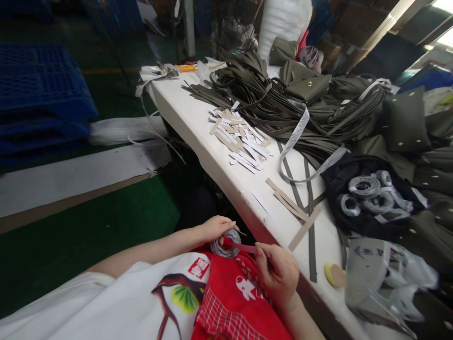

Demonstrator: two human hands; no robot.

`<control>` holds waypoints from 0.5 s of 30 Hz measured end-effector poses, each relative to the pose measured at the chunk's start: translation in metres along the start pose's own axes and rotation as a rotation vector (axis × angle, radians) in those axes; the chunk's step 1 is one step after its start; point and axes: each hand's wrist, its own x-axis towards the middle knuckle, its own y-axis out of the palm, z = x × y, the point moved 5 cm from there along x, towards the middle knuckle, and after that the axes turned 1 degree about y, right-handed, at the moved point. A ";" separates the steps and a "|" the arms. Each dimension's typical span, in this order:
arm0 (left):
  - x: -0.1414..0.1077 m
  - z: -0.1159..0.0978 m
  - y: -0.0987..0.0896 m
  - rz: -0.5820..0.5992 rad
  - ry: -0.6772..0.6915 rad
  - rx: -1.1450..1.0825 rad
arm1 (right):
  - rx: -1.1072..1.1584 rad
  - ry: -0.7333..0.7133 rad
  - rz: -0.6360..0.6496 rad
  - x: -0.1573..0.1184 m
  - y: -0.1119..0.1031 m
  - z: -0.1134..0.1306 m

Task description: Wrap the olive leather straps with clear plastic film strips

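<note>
Over my lap, my left hand (218, 227) is closed on a coil of grey cord (229, 249), with fingers at its upper left edge. A thin strip tip sticks out beyond those fingers. My right hand (278, 271) pinches the right end of a reddish strip (246, 247), whose other end reaches the coil. The red apron (230, 297) lies just beneath both hands. Part of the coil is covered by my left fingers.
On the white table (191, 118) lie a pile of paper strips (240, 137), dark straps (262, 99), a yellow tape roll (335, 275) and a black bag (336, 189) holding grey coils (364, 186). Blue pallets (42, 94) stand at left.
</note>
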 end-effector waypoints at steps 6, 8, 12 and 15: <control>-0.002 -0.001 0.001 0.022 -0.022 -0.039 | -0.129 -0.069 0.000 -0.002 0.014 0.000; -0.003 -0.002 0.002 0.032 -0.011 -0.058 | -0.190 -0.105 0.000 -0.005 0.024 0.000; -0.004 -0.004 0.004 0.081 -0.007 -0.097 | -0.189 -0.084 0.081 -0.012 0.045 -0.001; -0.003 -0.011 0.002 0.059 0.069 -0.052 | -0.063 0.065 0.126 -0.010 0.051 -0.010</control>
